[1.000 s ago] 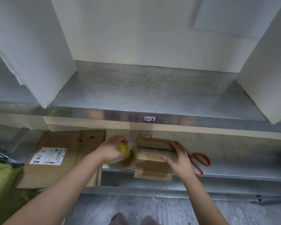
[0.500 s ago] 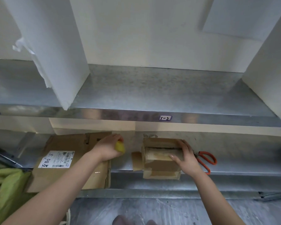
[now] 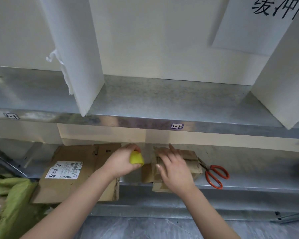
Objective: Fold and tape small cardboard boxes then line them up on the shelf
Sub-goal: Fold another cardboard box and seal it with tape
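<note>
Where right hand [image 3: 175, 169] gripped, now spread flat

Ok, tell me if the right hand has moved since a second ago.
Yes. The right hand slid left across the small brown cardboard box, away from the red-handled scissors.

- Soft, even light; the upper shelf [image 3: 162, 102] shows a dull sheen.
- Beneath it, shadow dims the lower level.
- Wide-angle bending splays the white dividers [image 3: 86, 66].
- The right hand [image 3: 174, 169] is motion-blurred.
</note>
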A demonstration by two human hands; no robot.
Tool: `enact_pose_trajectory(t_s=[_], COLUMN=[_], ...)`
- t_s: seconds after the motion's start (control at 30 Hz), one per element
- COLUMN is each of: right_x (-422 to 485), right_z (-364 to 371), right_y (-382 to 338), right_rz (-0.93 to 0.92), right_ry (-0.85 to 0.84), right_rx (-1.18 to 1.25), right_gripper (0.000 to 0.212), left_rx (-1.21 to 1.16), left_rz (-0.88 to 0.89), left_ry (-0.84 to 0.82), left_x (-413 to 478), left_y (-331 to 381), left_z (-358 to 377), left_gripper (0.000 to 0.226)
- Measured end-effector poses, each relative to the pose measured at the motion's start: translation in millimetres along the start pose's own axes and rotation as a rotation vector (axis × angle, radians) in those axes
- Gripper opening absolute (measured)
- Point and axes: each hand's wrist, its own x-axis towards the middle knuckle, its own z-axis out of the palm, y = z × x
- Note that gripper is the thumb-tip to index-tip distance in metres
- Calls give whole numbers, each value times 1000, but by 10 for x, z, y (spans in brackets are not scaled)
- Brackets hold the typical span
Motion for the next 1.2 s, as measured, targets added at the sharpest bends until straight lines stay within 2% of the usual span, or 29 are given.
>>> enact_pose_trajectory(t_s=[0.13, 0.27, 0.37, 0.47, 0.63, 0.77, 0.83, 0.93, 1.07, 1.2], right_x=[150, 195, 210, 226, 253, 315, 342, 343, 368, 378], right_z=[136, 252, 316, 358, 434, 483, 505, 584, 705, 736], right_y=[-366, -579, -679, -755, -807, -764, -715, -693, -803, -867], right_rz=[54, 190, 244, 285, 354, 393, 426, 426, 459, 523], right_ry=[-41, -46, -18, 17, 71, 79, 58, -12, -95, -43], right_rx=[189, 534, 659, 696, 716, 639, 594, 517, 453, 553], right_gripper=[41, 28, 21, 14, 6, 7, 8, 9, 10, 5], left_rx=[-16, -30, 0, 32, 56, -62, -157, -239, -143, -97], left_rz=[37, 43, 55, 61, 37, 78, 30, -80, -33, -21], left_ry=[56, 98, 115, 116, 63, -56, -102, -119, -138, -93], left_x=[-99, -199, -268, -297, -293, -378, -446, -479, -433, -352], left_y=[46, 19, -23, -58, -121, -218, -305, -433, -465, -512], left_z=[-34, -81, -107, -109, -126, -123, -148, -173, -84, -74], left_gripper=[46, 44, 41, 40, 55, 69, 75, 69, 63, 60])
